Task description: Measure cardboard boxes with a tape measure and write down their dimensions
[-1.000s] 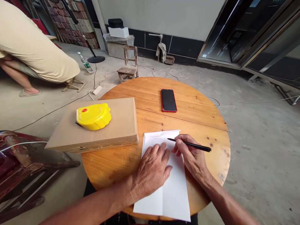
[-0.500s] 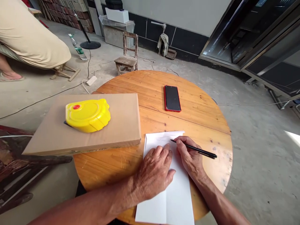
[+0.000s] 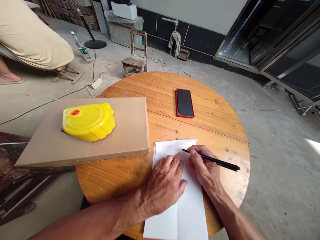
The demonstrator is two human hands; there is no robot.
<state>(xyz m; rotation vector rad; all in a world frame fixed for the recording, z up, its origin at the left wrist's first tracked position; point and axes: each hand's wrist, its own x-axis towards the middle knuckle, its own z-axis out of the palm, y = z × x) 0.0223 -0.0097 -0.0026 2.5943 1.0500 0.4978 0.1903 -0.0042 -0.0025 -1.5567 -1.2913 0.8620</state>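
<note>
One right hand (image 3: 206,165), thumb and fingers pinching one black pen (image 3: 221,162), tip at the upper part of one white sheet (image 3: 190,208) bearing faint writing. One left hand (image 3: 165,186), palm down on the sheet, fingers together, thumb apart. One round wooden table (image 3: 212,130) beneath. One red-cased phone (image 3: 185,103) beyond the sheet. One cardboard box (image 3: 131,130) at left, yellow tape measure (image 3: 90,121) on top.

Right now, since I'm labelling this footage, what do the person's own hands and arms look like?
The left hand and right hand are ungloved, with no watch or ring visible. The left forearm and right forearm are bare as far as they show, without sleeves.
</note>
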